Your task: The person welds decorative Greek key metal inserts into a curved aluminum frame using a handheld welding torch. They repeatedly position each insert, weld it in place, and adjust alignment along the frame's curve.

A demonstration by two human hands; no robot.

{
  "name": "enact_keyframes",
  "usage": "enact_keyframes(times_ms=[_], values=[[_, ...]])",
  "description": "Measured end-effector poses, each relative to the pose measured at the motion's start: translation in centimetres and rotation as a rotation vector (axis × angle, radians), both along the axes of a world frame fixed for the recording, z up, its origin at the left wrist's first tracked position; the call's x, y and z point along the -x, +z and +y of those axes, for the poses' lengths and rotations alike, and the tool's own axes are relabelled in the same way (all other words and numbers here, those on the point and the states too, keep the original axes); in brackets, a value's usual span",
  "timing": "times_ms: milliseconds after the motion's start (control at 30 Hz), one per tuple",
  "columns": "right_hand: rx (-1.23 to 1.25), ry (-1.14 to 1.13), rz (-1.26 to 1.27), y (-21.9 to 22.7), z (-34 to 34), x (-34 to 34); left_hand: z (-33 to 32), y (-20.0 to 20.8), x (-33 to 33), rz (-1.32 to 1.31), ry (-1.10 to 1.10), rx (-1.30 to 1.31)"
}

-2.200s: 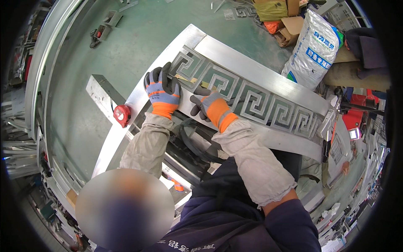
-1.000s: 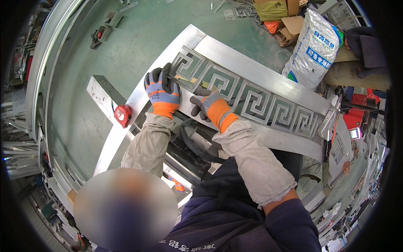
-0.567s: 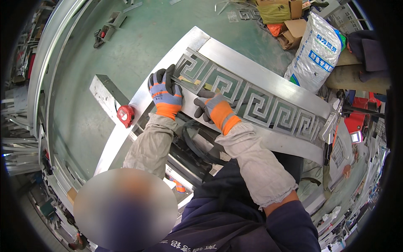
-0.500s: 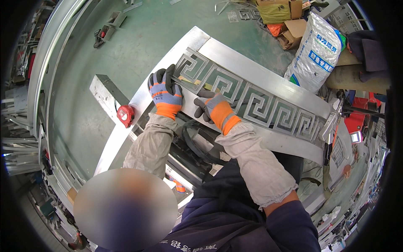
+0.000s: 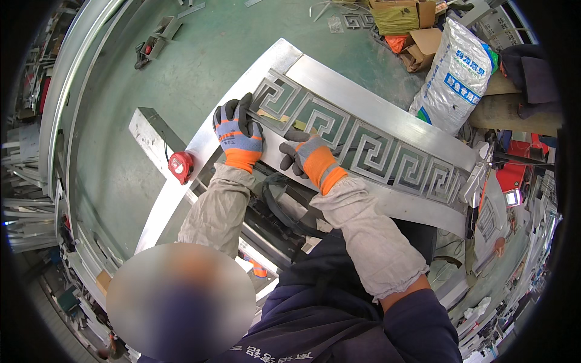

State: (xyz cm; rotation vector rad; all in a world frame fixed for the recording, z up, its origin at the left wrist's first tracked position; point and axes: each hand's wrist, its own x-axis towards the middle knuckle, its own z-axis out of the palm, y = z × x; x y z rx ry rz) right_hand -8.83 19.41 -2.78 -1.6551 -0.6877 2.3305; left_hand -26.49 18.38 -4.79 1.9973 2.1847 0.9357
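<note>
A silver metal frame (image 5: 330,77) with a lattice panel (image 5: 375,154) of square spiral shapes lies across the view in front of me. Both my hands wear grey and orange gloves with dark fingertips. My left hand (image 5: 239,134) lies on the frame near its left corner, fingers apart, with the fingertips beside the end of the lattice. Close by on the right, my right hand (image 5: 307,156) is closed at the near edge of the lattice, its fingers curled. Whatever may be between those fingers is hidden. A yellowish strip shows beneath the lattice between the hands.
A red tape measure (image 5: 180,166) sits on the frame's left arm, beside a metal box-section bar (image 5: 151,136). Beyond the frame at the right stand a silver-white sack (image 5: 454,75) and cardboard boxes (image 5: 422,48). Dark cables (image 5: 278,209) hang under the frame.
</note>
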Motion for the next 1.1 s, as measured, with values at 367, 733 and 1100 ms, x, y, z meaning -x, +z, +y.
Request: enact_keyframes(times_ms=[367,733,1100], values=[[-0.054,-0.031,-0.002,0.45,-0.34,-0.11,-0.08,0.13,0.03,0.014,-0.002,0.035],[-0.055,-0.069,0.023,0.11,-0.47,-0.09,-0.02,0.17,0.07,0.022,-0.001,0.03],[-0.107,-0.044,-0.041,-0.25,-0.63,-0.05,0.09,-0.56,0.14,0.003,0.0,-0.015]])
